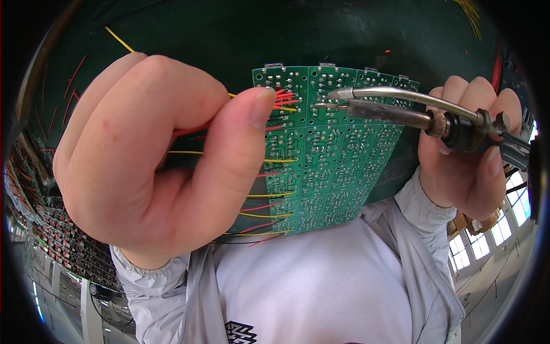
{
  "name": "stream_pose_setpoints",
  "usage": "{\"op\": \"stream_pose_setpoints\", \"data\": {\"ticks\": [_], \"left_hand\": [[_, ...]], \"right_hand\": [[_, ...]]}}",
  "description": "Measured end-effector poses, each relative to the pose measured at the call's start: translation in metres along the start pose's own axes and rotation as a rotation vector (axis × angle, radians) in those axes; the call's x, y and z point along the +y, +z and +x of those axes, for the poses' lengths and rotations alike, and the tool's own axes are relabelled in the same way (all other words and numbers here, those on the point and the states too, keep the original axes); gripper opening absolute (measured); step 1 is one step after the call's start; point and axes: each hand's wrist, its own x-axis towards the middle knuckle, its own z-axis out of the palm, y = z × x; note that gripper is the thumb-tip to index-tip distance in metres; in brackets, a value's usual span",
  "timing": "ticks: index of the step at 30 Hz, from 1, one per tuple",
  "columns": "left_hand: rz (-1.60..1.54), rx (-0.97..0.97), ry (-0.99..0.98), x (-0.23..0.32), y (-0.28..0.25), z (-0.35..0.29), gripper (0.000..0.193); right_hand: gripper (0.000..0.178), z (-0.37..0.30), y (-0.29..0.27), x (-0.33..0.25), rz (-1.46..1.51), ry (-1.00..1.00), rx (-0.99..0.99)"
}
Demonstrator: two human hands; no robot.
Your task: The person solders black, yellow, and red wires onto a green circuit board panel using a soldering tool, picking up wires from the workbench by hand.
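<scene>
Left hand (143, 155) fingers pinched on red wire (192, 131) at green circuit board (321, 166); right hand (467, 155) clamped round metal-tipped soldering iron (389, 106).

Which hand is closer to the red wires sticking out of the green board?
Left. The left hand pinches a wire right beside the red wires; the right hand is off to their right, holding the soldering iron.

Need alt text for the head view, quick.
The right hand holds a soldering iron, tip on a green circuit board panel. The left hand pinches a red wire at the panel's top-left; red and yellow wires line its left edge.
</scene>
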Motion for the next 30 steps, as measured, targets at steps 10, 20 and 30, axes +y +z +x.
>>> {"op": "stream_pose_setpoints", "data": {"ticks": [10, 20, 30], "left_hand": [[0.006, -0.003, 0.021, -0.002, 0.001, -0.002, 0.018], [0.118, -0.053, -0.016, 0.004, -0.007, 0.0, 0.012], [0.352, 0.094, -0.11, 0.008, -0.029, -0.003, 0.012]], "right_hand": [[0.021, -0.001, -0.001, -0.002, 0.013, 0.037, 0.002], [0.021, -0.005, -0.012, 0.002, 0.21, -0.006, 0.13], [0.037, -0.005, -0.029, 0.006, 0.265, 0.0, 0.038]]}}
